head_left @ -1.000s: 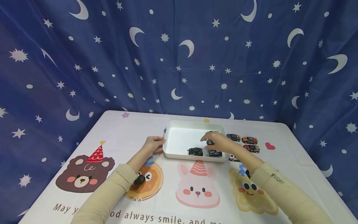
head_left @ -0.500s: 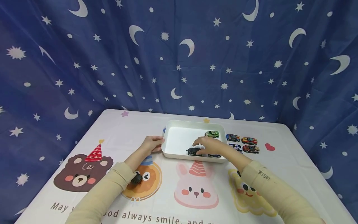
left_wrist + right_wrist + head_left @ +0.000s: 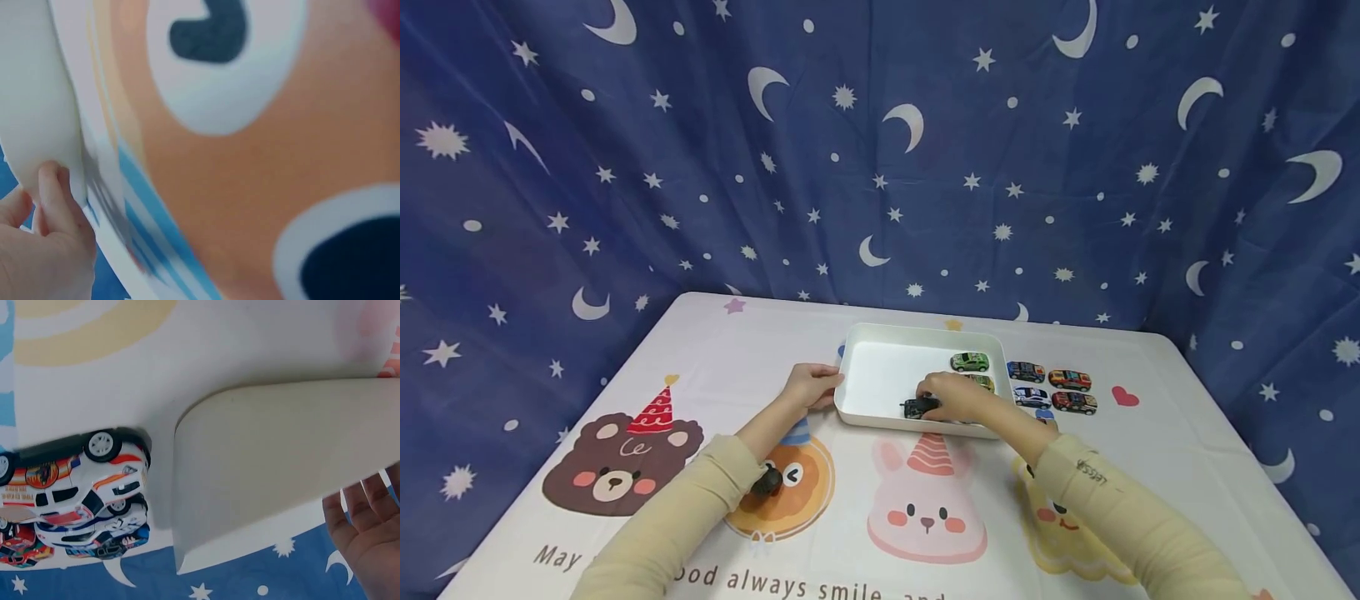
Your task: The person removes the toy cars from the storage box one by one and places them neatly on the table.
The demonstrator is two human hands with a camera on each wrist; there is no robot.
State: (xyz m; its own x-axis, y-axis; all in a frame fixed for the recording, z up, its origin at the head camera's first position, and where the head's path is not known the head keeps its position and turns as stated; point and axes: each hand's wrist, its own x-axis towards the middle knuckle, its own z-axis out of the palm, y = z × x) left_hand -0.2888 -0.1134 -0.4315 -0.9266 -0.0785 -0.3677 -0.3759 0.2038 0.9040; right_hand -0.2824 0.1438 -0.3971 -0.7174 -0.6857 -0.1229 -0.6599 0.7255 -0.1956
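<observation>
My left hand [image 3: 811, 387] grips the left end of a white tray [image 3: 868, 362]; the left wrist view shows its fingers at the tray wall [image 3: 37, 106]. My right hand [image 3: 955, 397] reaches into the tray's front part, its fingers around a small black toy tank [image 3: 914, 408] on the tray floor. In the right wrist view the tray's wall hides the fingertips and the tank. A green toy car [image 3: 969, 362] stands at the tray's back right. Just in front of it, a yellow-green toy car [image 3: 982, 382] is partly covered by my right hand.
Right of the tray stand several toy cars, among them a blue one [image 3: 1026, 372], a red-yellow one [image 3: 1070, 380] and a white one [image 3: 1031, 397]. A black round object [image 3: 767, 481] shows beside my left sleeve. A starry blue curtain [image 3: 880, 167] hangs behind the table.
My right hand has moved left and toward the front of the tray, from above the cars down onto the black toy tank. The left hand stays at the tray's left end.
</observation>
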